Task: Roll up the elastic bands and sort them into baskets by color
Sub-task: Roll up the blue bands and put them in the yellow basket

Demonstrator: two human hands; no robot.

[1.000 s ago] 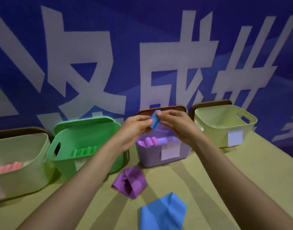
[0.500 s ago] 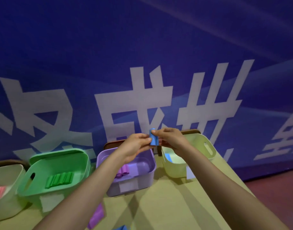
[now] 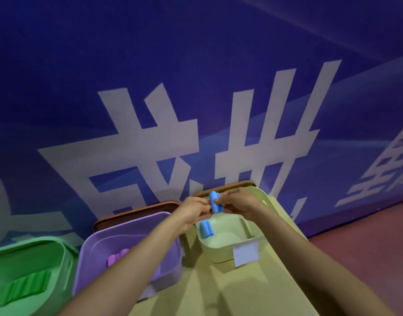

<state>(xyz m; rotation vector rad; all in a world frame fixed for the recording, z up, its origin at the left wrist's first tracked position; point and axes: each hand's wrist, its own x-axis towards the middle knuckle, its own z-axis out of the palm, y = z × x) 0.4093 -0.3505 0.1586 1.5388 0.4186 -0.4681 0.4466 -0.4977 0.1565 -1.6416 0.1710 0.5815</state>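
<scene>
- Elastic bands in green are lying rolled in the green basket at the far left; I am seeing no danger there.
- Purple rolls are sitting in the purple basket; if I am releasing too far left, the blue one could be falling in here, in the wrong colour.
- My left hand is pinching the blue roll with its fingertips.
- My right hand is pinching it from the other side, above the pale basket, near its left rim.
- I am judging that the springy band may be unrolling when I am letting go, beside the second blue roll lying inside.
</scene>
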